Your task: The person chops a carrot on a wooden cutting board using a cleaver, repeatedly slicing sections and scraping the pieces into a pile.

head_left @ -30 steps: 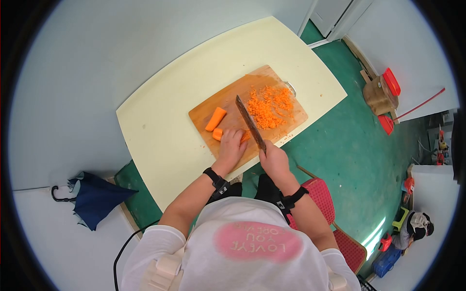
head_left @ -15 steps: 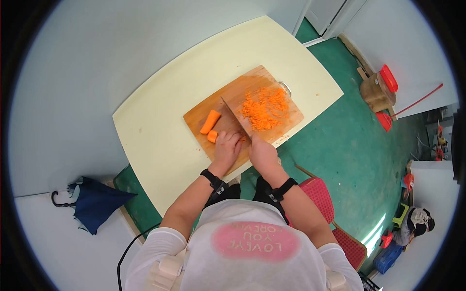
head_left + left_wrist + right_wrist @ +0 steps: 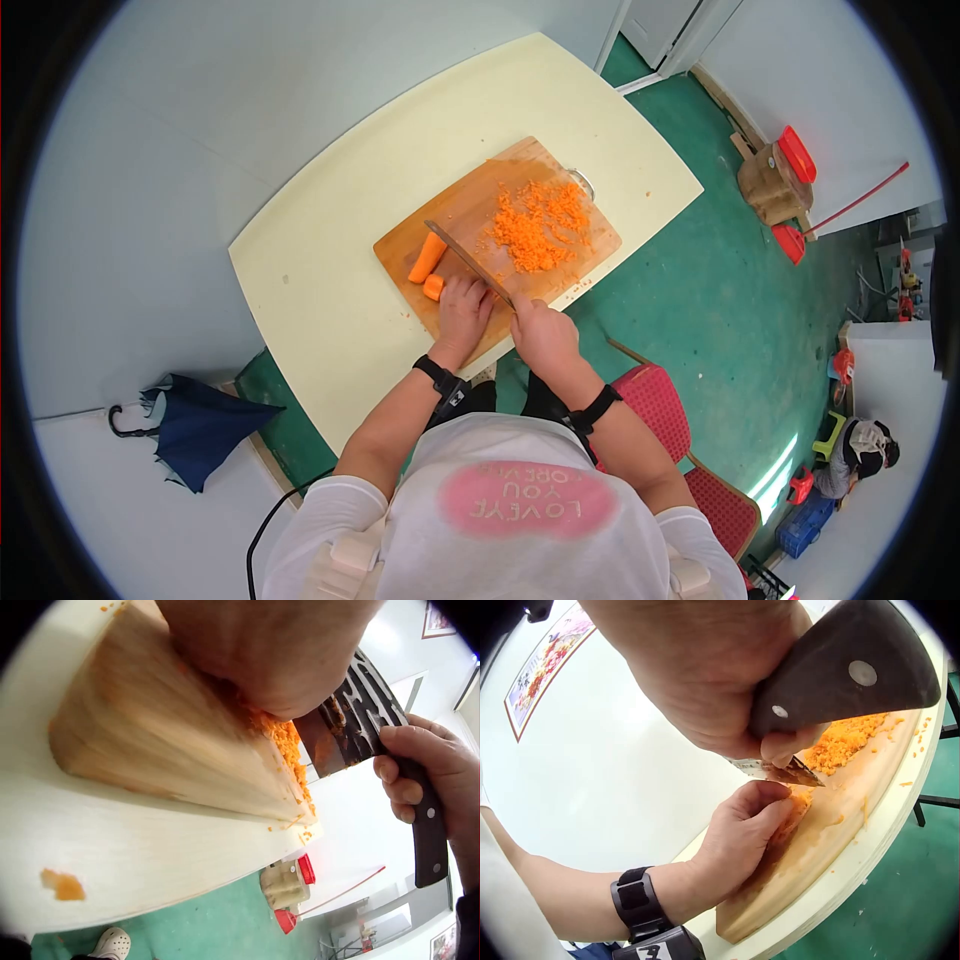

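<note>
On the wooden cutting board (image 3: 470,205), my left hand (image 3: 465,312) lies near the front edge. Its bent fingers and thumb hold down a cut carrot (image 3: 798,815), mostly covered by the fingers in the head view. My right hand (image 3: 545,338) grips the dark riveted handle (image 3: 429,817) of a cleaver (image 3: 464,254). The wide blade stands right beside the left fingertips, its far end overlapping a long carrot piece (image 3: 427,259) in the head view. A short carrot chunk (image 3: 433,287) sits by the left hand. Minced carrot (image 3: 540,228) is spread over the board's right part.
The board rests on a pale yellow table (image 3: 320,240), with carrot bits along its front edge. A piece of carrot (image 3: 63,885) lies on the tabletop near the board. Red chairs (image 3: 650,410) stand at the right, and a blue umbrella (image 3: 208,425) leans at the left wall.
The cleaver has swung left, from beside the minced carrot to over the long carrot piece's end. My right hand has moved slightly left with it; the left hand keeps its place on the board.
</note>
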`<state>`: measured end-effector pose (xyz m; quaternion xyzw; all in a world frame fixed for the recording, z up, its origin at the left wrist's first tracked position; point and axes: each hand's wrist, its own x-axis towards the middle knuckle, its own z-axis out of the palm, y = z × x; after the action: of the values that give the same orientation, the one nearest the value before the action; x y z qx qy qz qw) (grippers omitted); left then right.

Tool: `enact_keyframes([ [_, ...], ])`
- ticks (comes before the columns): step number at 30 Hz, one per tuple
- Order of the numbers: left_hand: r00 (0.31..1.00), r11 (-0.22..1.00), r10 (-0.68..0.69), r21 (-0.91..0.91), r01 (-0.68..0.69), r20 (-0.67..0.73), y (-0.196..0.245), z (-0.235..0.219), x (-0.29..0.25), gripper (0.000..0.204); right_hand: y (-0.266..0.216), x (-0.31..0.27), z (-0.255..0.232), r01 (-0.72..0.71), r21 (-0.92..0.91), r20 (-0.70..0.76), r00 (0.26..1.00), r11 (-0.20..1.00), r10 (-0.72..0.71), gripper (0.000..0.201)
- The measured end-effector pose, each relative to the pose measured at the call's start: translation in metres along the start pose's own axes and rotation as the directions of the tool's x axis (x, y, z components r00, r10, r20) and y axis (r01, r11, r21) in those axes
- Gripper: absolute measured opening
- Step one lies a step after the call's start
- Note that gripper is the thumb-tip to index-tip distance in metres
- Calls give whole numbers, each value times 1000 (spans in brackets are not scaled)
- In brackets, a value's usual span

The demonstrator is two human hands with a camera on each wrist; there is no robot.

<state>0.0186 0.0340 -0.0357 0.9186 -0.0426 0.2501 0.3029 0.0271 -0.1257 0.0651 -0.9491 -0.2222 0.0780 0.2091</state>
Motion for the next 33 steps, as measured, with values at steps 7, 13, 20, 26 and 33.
enact_keyframes([
  [7,999,999,-39,28,38,28,6,-2,2,16,6,8,15,39,-45,27,999,998,-38,14],
  [13,999,1000,7,-22,-6,33,6,-3,8,12,7,26,30,-72,42,77,995,997,69,15],
  [20,999,999,-32,4,32,9,9,-4,6,14,2,9,16,-102,111,15,995,989,101,16],
  [26,998,1000,13,16,-14,56,5,-5,8,11,-1,8,24,-138,149,38,990,979,134,18],
  [33,998,996,58,-63,-57,13,2,6,6,8,7,22,25,-187,340,73,982,922,173,22],
])
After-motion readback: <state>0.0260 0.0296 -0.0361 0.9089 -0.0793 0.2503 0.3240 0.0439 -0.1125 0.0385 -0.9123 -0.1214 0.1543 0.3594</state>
